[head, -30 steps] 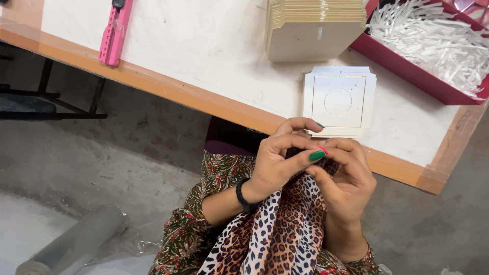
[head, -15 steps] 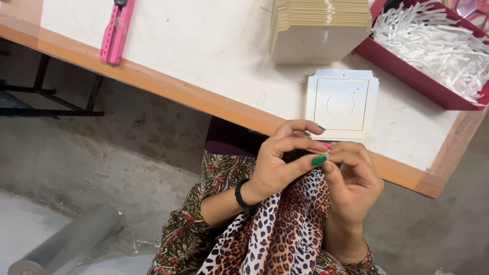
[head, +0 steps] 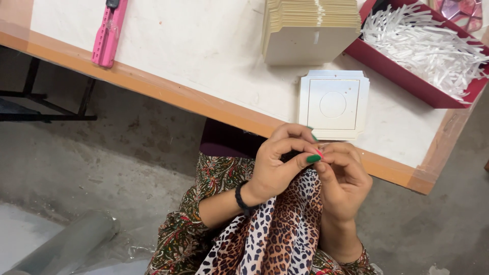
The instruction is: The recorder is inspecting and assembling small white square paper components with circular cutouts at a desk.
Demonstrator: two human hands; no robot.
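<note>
My left hand [head: 277,163] and my right hand [head: 344,175] meet fingertip to fingertip over my lap, below the table's front edge. The fingers of both are curled together, pinching at something too small to make out; painted green and pink nails show there. A black band circles my left wrist [head: 241,198]. A leopard-print cloth [head: 275,229] lies over my lap under the hands. Just beyond the hands, on the table, sits a small stack of white square cards [head: 333,104] with a circle marked in the middle.
The white table top with an orange edge [head: 168,91] carries a pink tool [head: 108,33], a tall stack of cream cards [head: 310,30] and a red tray [head: 407,79] of white paper shreds. A clear plastic roll [head: 66,244] lies on the concrete floor.
The hands stay joined at the fingertips with only slight finger motion. The view has shifted a little.
</note>
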